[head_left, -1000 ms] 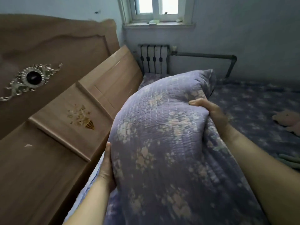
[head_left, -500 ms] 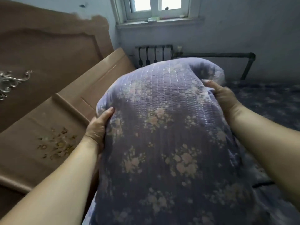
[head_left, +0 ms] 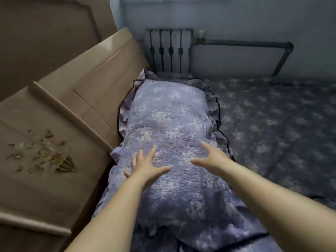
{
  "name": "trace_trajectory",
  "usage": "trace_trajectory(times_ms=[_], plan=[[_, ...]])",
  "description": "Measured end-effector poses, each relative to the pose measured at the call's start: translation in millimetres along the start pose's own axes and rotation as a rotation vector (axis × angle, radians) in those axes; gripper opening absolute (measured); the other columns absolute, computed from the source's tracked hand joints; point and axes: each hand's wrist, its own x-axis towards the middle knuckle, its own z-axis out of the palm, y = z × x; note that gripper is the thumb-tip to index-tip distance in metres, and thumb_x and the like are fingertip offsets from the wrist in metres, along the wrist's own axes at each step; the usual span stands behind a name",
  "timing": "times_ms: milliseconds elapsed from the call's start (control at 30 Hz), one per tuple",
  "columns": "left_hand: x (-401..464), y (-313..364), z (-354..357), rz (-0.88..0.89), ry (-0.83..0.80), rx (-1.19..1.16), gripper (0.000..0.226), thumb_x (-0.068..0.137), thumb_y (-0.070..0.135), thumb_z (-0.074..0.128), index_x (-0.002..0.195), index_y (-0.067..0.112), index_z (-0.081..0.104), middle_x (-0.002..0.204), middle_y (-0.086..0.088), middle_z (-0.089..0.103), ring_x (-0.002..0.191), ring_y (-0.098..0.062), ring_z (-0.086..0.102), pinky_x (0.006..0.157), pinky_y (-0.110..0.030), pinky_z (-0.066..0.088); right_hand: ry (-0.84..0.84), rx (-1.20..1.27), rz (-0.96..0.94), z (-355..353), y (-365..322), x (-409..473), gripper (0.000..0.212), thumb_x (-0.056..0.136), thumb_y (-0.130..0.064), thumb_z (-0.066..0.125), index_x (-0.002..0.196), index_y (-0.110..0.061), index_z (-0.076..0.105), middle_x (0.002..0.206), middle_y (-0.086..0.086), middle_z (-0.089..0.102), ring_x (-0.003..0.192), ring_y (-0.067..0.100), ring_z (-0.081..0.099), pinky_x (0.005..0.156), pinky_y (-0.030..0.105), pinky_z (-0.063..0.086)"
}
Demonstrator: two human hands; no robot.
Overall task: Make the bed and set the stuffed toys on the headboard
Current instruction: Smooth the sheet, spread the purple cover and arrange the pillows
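The pillow [head_left: 169, 135] lies flat on the bed [head_left: 272, 124], its left edge against the headboard [head_left: 72, 110]. Left hand [head_left: 145, 166] and right hand [head_left: 212, 159] spread open over it; bare bed stretches right.

The pillow [head_left: 169, 124] lies on the bed [head_left: 272, 128], its left edge against the headboard [head_left: 78, 99] — my left hand [head_left: 145, 167] and right hand [head_left: 211, 159] spread over its near half. Behind it, the radiator [head_left: 170, 50] stands against the wall [head_left: 236, 17].

Both hands, left [head_left: 145, 165] and right [head_left: 211, 158], spread flat over the pillow [head_left: 169, 115] beside the headboard [head_left: 60, 142]
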Motion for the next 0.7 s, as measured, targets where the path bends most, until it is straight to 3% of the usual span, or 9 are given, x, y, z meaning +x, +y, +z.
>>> trace_trajectory(times_ms=[100,267,433,500,567,633,700], plan=[[2,-10,14,-0.037,-0.058,0.142,0.096,0.074,0.062,0.065,0.144,0.051,0.000,0.159,0.002,-0.014,0.145,-0.028,-0.016,0.111,-0.064,0.008,-0.069,-0.121,0.007,19,4,5,0.090,0.080,-0.049,0.068,0.150,-0.033,0.015,0.157,0.005,0.015,0.142,0.025,0.026,0.114,0.035,0.028],[10,-21,29,-0.040,-0.055,0.168,0.100,0.071,0.062,0.067,0.144,0.052,-0.001,0.158,0.005,-0.018,0.145,-0.028,-0.018,0.108,-0.067,0.010,-0.168,-0.194,0.000,42,16,11,0.093,0.079,-0.046,0.070,0.149,-0.043,0.008,0.160,0.003,-0.007,0.147,0.028,0.009,0.117,0.042,0.022],[20,-34,32,-0.003,-0.048,0.089,0.092,0.075,0.061,0.064,0.145,0.049,0.006,0.159,0.006,-0.012,0.146,-0.025,-0.010,0.112,-0.061,0.013,-0.201,-0.186,-0.020,51,23,21,0.094,0.079,-0.041,0.073,0.150,-0.040,0.010,0.160,0.003,-0.009,0.147,0.026,0.010,0.115,0.034,0.021],[22,-43,32,-0.004,0.060,-0.019,0.086,0.079,0.056,0.063,0.148,0.042,0.013,0.159,0.002,-0.003,0.147,-0.024,0.002,0.115,-0.054,0.018,-0.165,-0.138,-0.030,52,27,24,0.094,0.079,-0.041,0.073,0.151,-0.035,0.014,0.160,0.003,-0.003,0.146,0.023,0.013,0.114,0.032,0.021],[21,-49,32,-0.072,0.251,-0.085,0.075,0.085,0.050,0.058,0.148,0.031,0.022,0.158,-0.005,0.009,0.145,-0.024,0.014,0.114,-0.050,0.021,-0.022,-0.114,-0.020,52,35,24,0.091,0.079,-0.044,0.071,0.150,-0.027,0.018,0.159,0.005,0.008,0.145,0.023,0.016,0.116,0.035,0.021],[20,-56,31,-0.210,0.432,-0.014,0.070,0.087,0.051,0.054,0.146,0.024,0.027,0.154,-0.010,0.021,0.142,-0.026,0.018,0.113,-0.053,0.018,0.119,-0.114,0.072,51,46,23,0.089,0.081,-0.050,0.067,0.150,-0.024,0.018,0.157,0.005,0.013,0.144,0.026,0.015,0.116,0.042,0.022],[23,-66,28,-0.394,0.448,-0.022,0.077,0.083,0.057,0.055,0.144,0.019,0.028,0.150,-0.013,0.029,0.141,-0.031,0.019,0.110,-0.059,0.011,0.146,-0.103,0.172,47,59,20,0.095,0.080,-0.056,0.064,0.151,-0.025,0.010,0.158,0.005,0.005,0.145,0.029,0.010,0.115,0.048,0.021]])
